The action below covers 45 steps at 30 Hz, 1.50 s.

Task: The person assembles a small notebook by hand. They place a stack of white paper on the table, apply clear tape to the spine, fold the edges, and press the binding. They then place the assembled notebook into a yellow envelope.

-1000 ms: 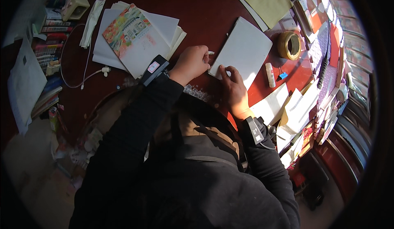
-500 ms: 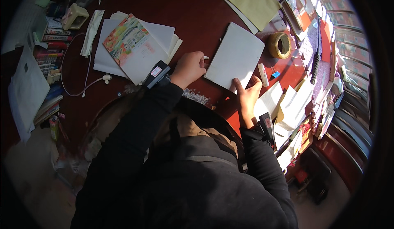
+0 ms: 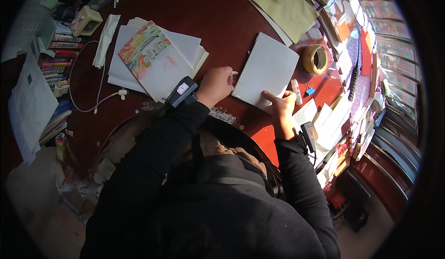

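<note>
1) pinching a short white stick (image 3: 234, 73) in the curled left hand (image 3: 216, 87), just left of the white-covered book (image 3: 266, 69);
2) resting the right hand (image 3: 283, 108) at the book's lower right corner, with thumb on the cover; cannot tell whether pinching it;
3) with the book on the red-brown desk (image 3: 211, 25), between floral-printed booklet (image 3: 155, 64) and tape roll (image 3: 308, 60); near the right hand, white glue stick (image 3: 296, 92) and blue binder clip (image 3: 310, 91).

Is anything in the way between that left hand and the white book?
Just the small white stick in the left hand, poking into the gap; nothing else visible blocks it from the white book, whose near edge the right hand touches.
</note>
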Each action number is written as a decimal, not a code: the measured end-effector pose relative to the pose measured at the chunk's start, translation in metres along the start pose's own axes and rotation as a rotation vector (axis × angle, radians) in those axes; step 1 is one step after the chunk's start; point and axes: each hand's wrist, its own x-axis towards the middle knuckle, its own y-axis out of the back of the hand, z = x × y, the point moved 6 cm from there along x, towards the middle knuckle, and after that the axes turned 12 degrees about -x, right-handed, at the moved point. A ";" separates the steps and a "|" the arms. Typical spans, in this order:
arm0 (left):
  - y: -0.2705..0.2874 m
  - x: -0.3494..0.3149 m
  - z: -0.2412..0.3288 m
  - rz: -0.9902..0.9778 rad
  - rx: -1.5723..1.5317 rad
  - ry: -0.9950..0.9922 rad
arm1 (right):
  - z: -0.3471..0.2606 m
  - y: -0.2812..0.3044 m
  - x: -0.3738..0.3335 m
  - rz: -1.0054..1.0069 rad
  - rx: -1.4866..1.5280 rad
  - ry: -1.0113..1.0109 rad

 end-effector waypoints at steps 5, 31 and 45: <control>-0.001 0.000 0.000 -0.003 0.013 0.006 | -0.001 0.006 0.004 0.031 -0.012 0.012; -0.002 0.001 -0.002 -0.021 0.025 0.013 | -0.005 -0.007 0.006 -0.314 0.435 -0.016; -0.001 -0.001 -0.002 -0.002 -0.022 -0.031 | -0.019 -0.008 -0.008 -0.439 0.514 0.048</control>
